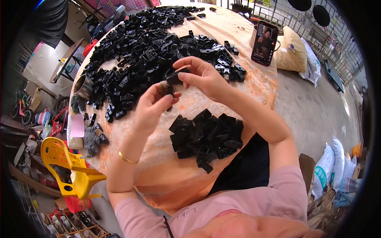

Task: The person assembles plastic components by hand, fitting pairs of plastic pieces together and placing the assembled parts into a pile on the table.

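Observation:
Over the table, my two hands meet in front of a wide heap of small black plastic parts (135,55). My right hand (204,81) pinches a black plastic part (174,79) between thumb and fingers. Just below it, my left hand (152,103) is closed on a small black piece (170,91), mostly hidden by the fingers. The two pieces are close together; whether they are joined I cannot tell. Nearer to me, below my right forearm, lies a smaller pile of black plastic parts (207,137).
An orange patterned cloth (158,166) covers the table. A phone (264,43) leans upright against a mug at the right edge. On the left edge are a metal cup (82,87) and a grey rag (93,141). A yellow plastic chair (71,170) stands left; sacks (291,49) lie right.

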Demonstrator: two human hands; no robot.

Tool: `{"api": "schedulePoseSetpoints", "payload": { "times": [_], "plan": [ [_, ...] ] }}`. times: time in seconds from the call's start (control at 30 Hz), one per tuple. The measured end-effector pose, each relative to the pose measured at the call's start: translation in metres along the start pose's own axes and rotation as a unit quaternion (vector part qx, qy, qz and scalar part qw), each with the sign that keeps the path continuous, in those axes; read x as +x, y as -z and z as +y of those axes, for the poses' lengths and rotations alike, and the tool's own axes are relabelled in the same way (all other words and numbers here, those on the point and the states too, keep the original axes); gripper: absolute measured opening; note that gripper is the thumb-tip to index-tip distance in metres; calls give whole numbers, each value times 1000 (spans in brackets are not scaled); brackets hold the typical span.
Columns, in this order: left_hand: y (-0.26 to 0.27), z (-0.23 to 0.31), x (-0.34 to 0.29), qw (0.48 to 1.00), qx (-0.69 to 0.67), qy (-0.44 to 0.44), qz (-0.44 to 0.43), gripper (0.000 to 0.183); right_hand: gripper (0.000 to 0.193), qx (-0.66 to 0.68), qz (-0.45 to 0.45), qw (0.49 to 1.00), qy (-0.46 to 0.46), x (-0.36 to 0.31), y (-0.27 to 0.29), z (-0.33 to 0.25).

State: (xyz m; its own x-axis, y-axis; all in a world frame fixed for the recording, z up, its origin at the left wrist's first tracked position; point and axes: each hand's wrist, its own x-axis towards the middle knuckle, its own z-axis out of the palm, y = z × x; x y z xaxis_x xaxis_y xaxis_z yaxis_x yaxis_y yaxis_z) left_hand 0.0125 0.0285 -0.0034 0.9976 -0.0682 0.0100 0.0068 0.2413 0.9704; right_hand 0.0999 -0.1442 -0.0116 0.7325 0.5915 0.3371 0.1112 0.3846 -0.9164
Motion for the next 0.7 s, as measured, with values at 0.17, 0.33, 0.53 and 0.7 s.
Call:
{"api": "schedulePoseSetpoints", "payload": {
  "times": [0.17,0.33,0.53,0.7],
  "plan": [
    [4,-15,2,996,-53,-56,39,28,27,78,-34,996,-39,0,-9,6],
    [8,-19,9,993,-73,-74,48,29,24,-3,-10,991,-135,-4,-7,4],
    [8,-17,3,989,6,-105,100,29,17,-55,24,997,-54,-6,-17,12],
    [-5,-14,-1,989,3,-80,127,32,12,-367,68,909,184,-10,-16,14]
  ]
}}
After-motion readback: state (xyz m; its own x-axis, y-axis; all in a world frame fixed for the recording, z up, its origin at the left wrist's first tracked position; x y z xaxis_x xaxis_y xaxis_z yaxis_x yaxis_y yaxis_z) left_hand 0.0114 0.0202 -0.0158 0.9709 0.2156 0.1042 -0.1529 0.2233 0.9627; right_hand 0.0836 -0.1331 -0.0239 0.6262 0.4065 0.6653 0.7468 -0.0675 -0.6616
